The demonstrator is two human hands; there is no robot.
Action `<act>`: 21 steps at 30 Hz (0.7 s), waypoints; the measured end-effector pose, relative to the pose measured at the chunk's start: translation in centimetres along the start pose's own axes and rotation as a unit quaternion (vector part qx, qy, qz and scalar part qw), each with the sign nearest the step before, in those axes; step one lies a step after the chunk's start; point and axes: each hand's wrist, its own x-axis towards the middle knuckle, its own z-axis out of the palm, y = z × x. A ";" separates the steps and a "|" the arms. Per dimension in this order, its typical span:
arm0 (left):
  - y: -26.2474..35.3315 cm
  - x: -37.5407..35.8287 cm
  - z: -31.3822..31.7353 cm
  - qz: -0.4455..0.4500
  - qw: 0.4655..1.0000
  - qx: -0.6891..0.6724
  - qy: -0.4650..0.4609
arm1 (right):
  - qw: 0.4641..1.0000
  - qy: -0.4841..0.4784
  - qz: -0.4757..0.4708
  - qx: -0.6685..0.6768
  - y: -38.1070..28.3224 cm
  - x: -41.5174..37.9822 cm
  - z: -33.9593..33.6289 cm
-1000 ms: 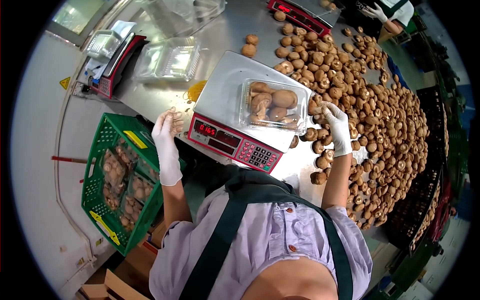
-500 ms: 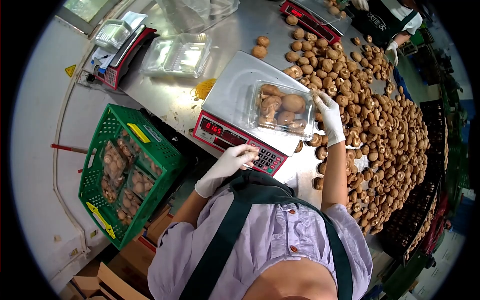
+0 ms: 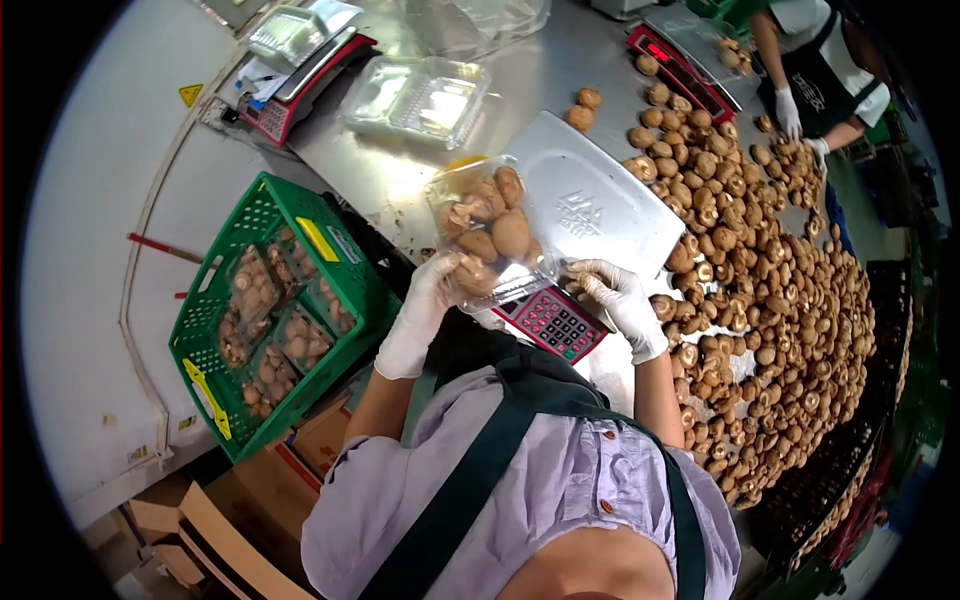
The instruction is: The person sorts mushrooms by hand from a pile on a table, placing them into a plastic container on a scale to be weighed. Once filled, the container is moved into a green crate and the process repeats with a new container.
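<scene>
A clear plastic clamshell box [image 3: 487, 232] of brown mushrooms is held tilted above the front left part of the weighing scale [image 3: 610, 200]. My left hand [image 3: 432, 298], in a white glove, grips the box's near left corner. At its near right corner, the bent fingers of my gloved right hand [image 3: 618, 300] close on the edge. The box covers the scale's display, while the keypad [image 3: 553, 322] shows below it. No box stands on the bare metal plate.
Loose mushrooms [image 3: 770, 330] spread across the table at right. A green crate [image 3: 270, 420] with several filled boxes stands at left. Empty clear boxes [image 3: 415, 100] and a second scale [image 3: 285, 105] lie farther back. A gloved co-worker [image 3: 815, 85] stands near another scale [image 3: 680, 75].
The box of mushrooms has come off the scale plate, up and to the left. My left hand has left the keypad and taken hold of the box. The co-worker's hands reach the mushrooms.
</scene>
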 end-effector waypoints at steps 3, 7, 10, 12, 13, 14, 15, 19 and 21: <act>2.3 -0.7 -2.8 0.069 0.995 -0.054 0.050 | 0.998 -0.002 -0.014 -0.067 -0.3 0.4 0.3; 6.1 -1.7 -9.7 0.197 0.952 -0.014 0.233 | 0.995 -0.007 -0.013 -0.095 -0.3 0.0 -0.8; 8.9 -4.2 -16.4 0.224 0.892 0.109 0.377 | 0.996 0.021 -0.014 -0.090 -0.1 -0.7 -1.4; 10.2 -4.9 -20.7 0.250 0.855 0.032 0.452 | 0.992 0.046 0.013 -0.121 -1.1 -1.6 -1.5; 11.1 -5.3 -21.6 0.244 0.845 -0.023 0.476 | 0.992 0.048 -0.006 -0.119 -0.3 -1.6 -2.1; 11.2 -5.9 -26.7 0.230 0.853 0.000 0.469 | 0.991 0.059 0.011 -0.123 -0.1 -1.8 -2.3; 12.0 -6.2 -27.4 0.234 0.831 0.039 0.503 | 0.990 0.068 0.015 -0.121 -0.1 -2.1 -2.4; 12.9 -5.6 -30.5 0.164 0.818 0.102 0.542 | 0.990 0.100 0.027 -0.098 0.5 -2.7 -3.2; 12.4 -3.9 -35.4 0.112 0.822 0.158 0.535 | 0.990 0.095 0.016 -0.107 1.1 -2.6 -3.9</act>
